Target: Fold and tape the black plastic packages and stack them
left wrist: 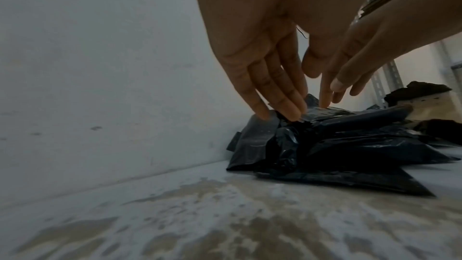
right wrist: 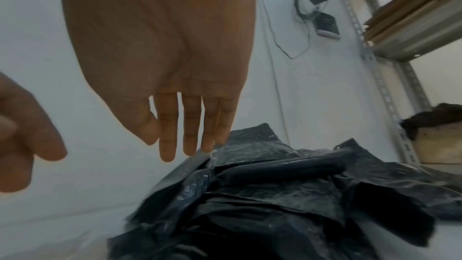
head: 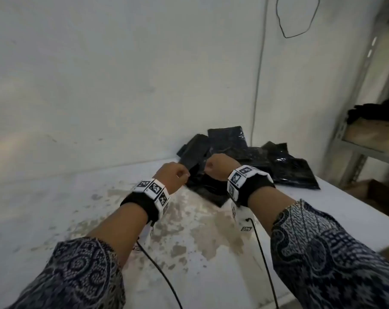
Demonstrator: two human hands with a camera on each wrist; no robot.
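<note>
The left hand (head: 174,175) hangs over the near left side of a heap of black plastic packages (head: 251,161), which lies at the far right of the tabletop (head: 55,208), against the wall (head: 99,74). In the left wrist view its fingers (left wrist: 275,90) are straight and close together, pointing down, with the tips touching the top fold of the nearest package (left wrist: 265,141); they curl round nothing. From the head camera the fist-like outline is only the back of the hand, so the wrist view is the better witness.

Just beside it, the right hand (head: 220,166) reaches down onto the same heap. Its fingers (right wrist: 190,126) are also straight, slightly spread, the tips at the crumpled upper edge of the glossy plastic (right wrist: 250,149); whether they press it or merely brush it I cannot tell. Neither hand holds anything.

The packages lie loosely overlapped, some flat, some tilted against the wall. The tabletop's middle is worn, with brown patches (head: 189,230). Two black cables (head: 162,275) run from the wrist bands toward the near edge.

To the right, off the tabletop, stands a metal shelf (head: 356,134) bearing a dark bundle (head: 376,112).
</note>
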